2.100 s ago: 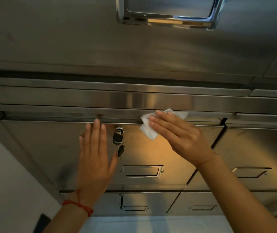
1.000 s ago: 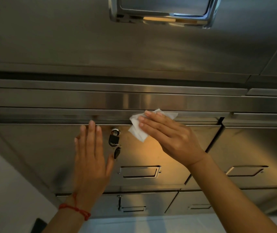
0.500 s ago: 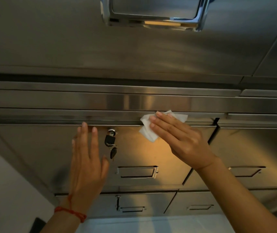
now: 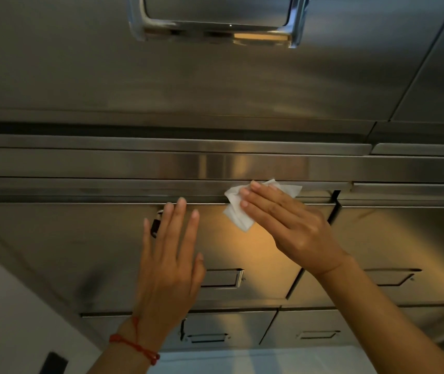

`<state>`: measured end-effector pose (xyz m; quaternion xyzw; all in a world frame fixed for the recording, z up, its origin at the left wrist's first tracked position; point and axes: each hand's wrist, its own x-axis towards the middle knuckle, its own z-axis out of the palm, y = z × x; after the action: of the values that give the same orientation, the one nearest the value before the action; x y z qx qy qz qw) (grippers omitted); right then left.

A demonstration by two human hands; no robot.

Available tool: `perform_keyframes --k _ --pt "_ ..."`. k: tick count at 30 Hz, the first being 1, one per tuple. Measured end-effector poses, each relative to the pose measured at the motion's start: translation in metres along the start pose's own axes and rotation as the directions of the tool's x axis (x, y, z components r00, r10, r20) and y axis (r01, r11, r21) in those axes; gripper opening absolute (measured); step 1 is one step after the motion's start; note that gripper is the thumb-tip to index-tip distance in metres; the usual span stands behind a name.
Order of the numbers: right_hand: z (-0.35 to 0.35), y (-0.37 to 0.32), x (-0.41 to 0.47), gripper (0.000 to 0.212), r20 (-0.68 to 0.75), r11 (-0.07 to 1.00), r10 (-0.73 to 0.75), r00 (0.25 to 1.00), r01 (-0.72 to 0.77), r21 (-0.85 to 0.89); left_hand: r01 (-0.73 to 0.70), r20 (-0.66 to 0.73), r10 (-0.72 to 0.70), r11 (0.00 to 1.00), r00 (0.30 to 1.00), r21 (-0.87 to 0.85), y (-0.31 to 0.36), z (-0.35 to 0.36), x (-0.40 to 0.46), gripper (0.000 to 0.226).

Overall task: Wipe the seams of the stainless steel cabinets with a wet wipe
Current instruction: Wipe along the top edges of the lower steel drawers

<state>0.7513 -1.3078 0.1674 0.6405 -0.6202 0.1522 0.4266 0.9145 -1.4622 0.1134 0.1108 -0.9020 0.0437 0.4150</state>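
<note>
**Wet wipe pressed along the top seam of a steel drawer**

Head view: the right hand (image 4: 293,228) lies flat with its fingers straight and close together, pressing a crumpled white wet wipe (image 4: 238,209) against the horizontal seam (image 4: 94,197) that runs between the top edge of a stainless steel drawer front (image 4: 255,249) and the steel rail (image 4: 134,164) above it. Part of the wipe shows beyond the fingertips, on the rail's lower lip, and part hangs below them on the drawer front. The left hand (image 4: 168,268) is spread flat on the same drawer front just left of the wipe, fingers straight and slightly apart, holding nothing; its fingertips reach almost to the seam. A red string bracelet (image 4: 134,345) circles the left wrist. Behind the left fingers a small dark object (image 4: 155,225) peeks out, possibly a lock with a key, though most of it is hidden. A recessed pull handle (image 4: 223,278) sits lower on the drawer, partly behind the left hand. A dark vertical seam (image 4: 334,206) just right of the right hand separates this drawer from the neighbouring drawer (image 4: 404,238). More drawers (image 4: 242,327) lie in the row below. Above the rail, a large steel cabinet door (image 4: 188,85) carries a shiny recessed handle (image 4: 215,22) at the frame's top edge.
</note>
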Motion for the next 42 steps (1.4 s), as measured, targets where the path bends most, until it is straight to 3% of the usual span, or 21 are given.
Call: perform_keyframes --k 5,9,20,25,42 --pt "0.000 0.006 -0.007 0.028 -0.020 1.000 0.006 1.000 -0.005 0.019 -0.014 0.031 0.009 0.989 0.999 0.147 0.006 0.010 0.002 0.058" --pt "-0.003 0.012 -0.013 0.030 -0.019 1.000 0.003 1.000 -0.003 0.019 -0.013 0.022 0.010 0.986 1.000 0.167 0.013 0.016 0.002 0.060" --pt "-0.006 0.016 -0.012 0.027 -0.008 0.998 -0.022 1.000 0.023 0.051 0.021 0.019 -0.022 0.999 1.000 0.034 0.031 0.020 0.011 0.062" --pt "-0.011 0.020 -0.021 0.027 -0.013 1.000 0.010 1.000 -0.010 0.002 0.018 0.019 -0.019 0.999 1.000 0.041 0.031 0.020 0.012 0.062" --pt "-0.008 0.023 -0.010 0.028 0.023 0.996 -0.081 0.996 0.081 0.025 0.017 0.011 -0.017 1.000 1.000 0.007 0.029 0.026 0.011 0.062"
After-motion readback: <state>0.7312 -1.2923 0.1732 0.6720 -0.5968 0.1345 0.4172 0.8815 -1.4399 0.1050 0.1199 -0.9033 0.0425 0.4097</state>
